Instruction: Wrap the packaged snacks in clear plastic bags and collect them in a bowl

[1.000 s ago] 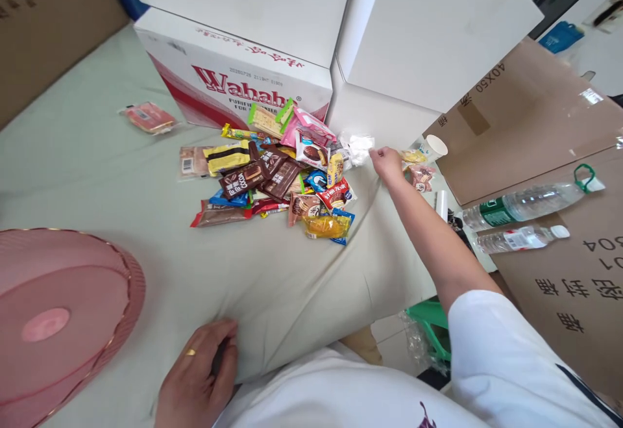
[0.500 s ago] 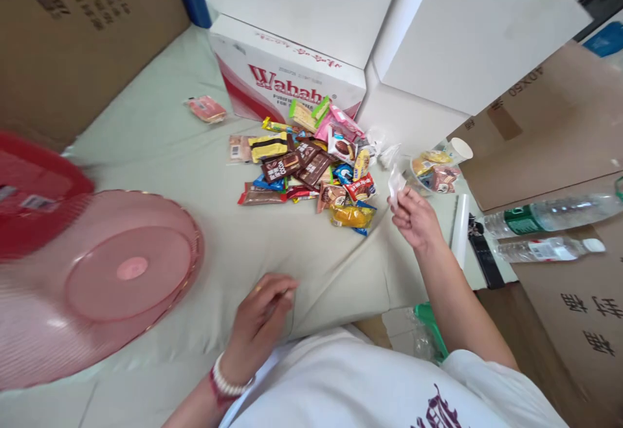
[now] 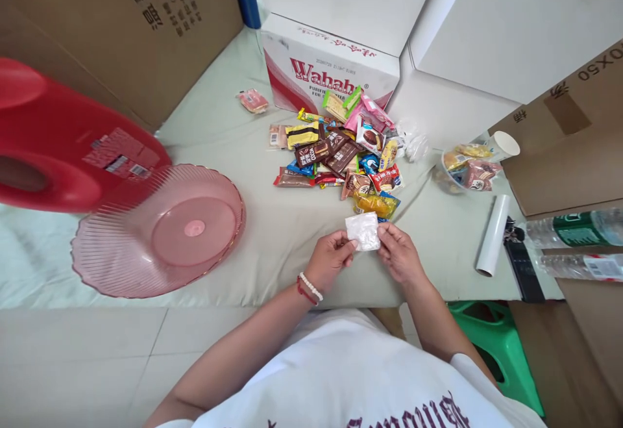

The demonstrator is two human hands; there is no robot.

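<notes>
Evidently light: whitish plastic packet [image 3: 363,231], held over the bench [image 3: 287,239] between the snack pile [image 3: 342,157] and front edge. Left hand [image 3: 331,259] pinches its left side, right hand [image 3: 400,252] its right; fingers of both closed narrowly on it. Looks thin, crinkly, probably limp and slippery; opposite side edges seem the best hold.

White packet [image 3: 361,230], one; bowl [image 3: 221,220], one; jug [image 3: 63,149], one; Wahaha carton [image 3: 324,61], one; brown cartons [image 3: 121,32], at least two; bottles [image 3: 579,230], two; cup [image 3: 507,146], one; tub [image 3: 442,173], one; tub snacks [image 3: 479,175], at least two; roll [image 3: 493,236], one; stool [image 3: 511,350], one; bracelets [image 3: 311,286], two. Snack heap [image 3: 372,136], one: brown packs [image 3: 313,152], at least three; yellow-and-black pack [image 3: 302,134], one; remainder too overlapped to count. Separate pink packet [image 3: 254,100], one
</notes>
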